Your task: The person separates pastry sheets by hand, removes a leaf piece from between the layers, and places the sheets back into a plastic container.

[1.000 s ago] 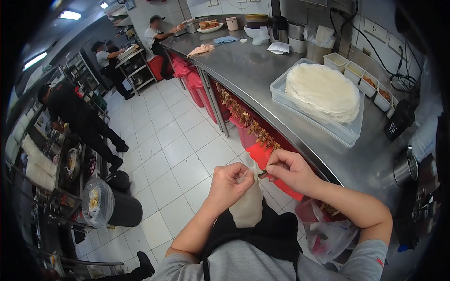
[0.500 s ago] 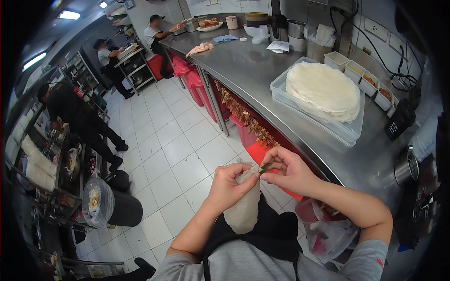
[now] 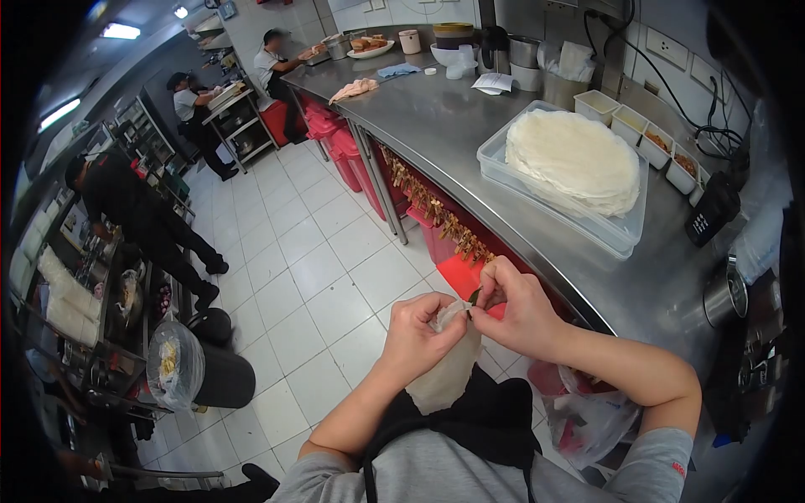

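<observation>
A thin whitish wrapper point(image 3: 442, 377) hangs below my left hand point(image 3: 422, 333), which pinches its gathered upper end between thumb and fingers. Close against its right side, my right hand point(image 3: 518, 312) is closed on a small dark green strip point(image 3: 475, 296) at the wrapper's top. The strip's lower end is hidden by my fingers. On the steel counter, a stack of round white sheets point(image 3: 572, 161) rests in a clear plastic tray point(image 3: 527, 201), up and to the right of my hands.
Small containers of fillings point(image 3: 656, 141) line the wall side of the steel counter point(image 3: 402, 117). Below its edge hang clothespins point(image 3: 432, 210). A lined bin point(image 3: 220, 373) stands at lower left. One person point(image 3: 142, 210) bends over the left shelves; others work at the back.
The green strip, seen between both hands half a second ago, now stands more upright beside my right fingers. The wrapper's hanging part has shifted slightly right.
</observation>
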A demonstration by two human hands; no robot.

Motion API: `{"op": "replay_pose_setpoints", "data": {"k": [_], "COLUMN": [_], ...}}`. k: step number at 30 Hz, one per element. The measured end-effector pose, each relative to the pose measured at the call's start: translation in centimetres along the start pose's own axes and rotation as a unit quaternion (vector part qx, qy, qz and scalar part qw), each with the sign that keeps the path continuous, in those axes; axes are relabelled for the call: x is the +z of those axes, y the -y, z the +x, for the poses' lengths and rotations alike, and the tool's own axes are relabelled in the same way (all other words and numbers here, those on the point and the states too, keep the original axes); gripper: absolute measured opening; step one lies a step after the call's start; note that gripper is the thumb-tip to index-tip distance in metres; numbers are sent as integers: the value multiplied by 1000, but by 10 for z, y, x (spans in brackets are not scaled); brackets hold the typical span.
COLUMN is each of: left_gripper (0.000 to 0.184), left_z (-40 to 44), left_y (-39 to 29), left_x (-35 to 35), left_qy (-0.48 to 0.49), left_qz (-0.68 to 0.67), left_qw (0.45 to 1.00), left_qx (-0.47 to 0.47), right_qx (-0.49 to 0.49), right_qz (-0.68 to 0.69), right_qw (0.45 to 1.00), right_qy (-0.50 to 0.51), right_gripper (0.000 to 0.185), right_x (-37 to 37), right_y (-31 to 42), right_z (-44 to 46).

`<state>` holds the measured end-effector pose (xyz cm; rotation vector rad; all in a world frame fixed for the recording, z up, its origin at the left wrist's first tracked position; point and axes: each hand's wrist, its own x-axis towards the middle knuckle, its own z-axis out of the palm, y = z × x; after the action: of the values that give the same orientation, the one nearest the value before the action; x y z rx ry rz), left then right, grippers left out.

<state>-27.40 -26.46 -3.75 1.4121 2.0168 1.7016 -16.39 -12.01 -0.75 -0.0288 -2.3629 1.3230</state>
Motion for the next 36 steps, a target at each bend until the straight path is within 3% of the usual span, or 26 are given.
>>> {"op": "replay_pose_setpoints", "data": {"k": [3,8,11,14,17,20,36], "left_gripper": [9,10,14,17,15,13,7], "left_z": [0,0,2,4,7,5,6], "left_y": [2,5,-3,-9,0,-3,2], "left_x": [1,-2,-5,-10,-10,-11,-4], "left_qy": [-17,11,3,-12,-1,-8,3], "left_qz": [9,17,-3,23,58,94,83], "left_qw": [1000,1000,1000,1000,991,990,993], "left_qx": [7,-10,-25,-15,120,102,86], "right_qx": [16,97,52,80,94,105,5], "right_qz": [-4,104,85,151,176,203,42], "right_qw": [1000,990,995,985,980,974,998], "right_qy": [-7,2,-4,1,7,5,36], "right_gripper": [33,35,31,30,29,29,32], "right_x": [-2,-2,0,1,2,2,-2], "right_y": [1,-1,-4,-8,-14,-12,-5], "right_z": [1,2,1,2,2,2,2]}}
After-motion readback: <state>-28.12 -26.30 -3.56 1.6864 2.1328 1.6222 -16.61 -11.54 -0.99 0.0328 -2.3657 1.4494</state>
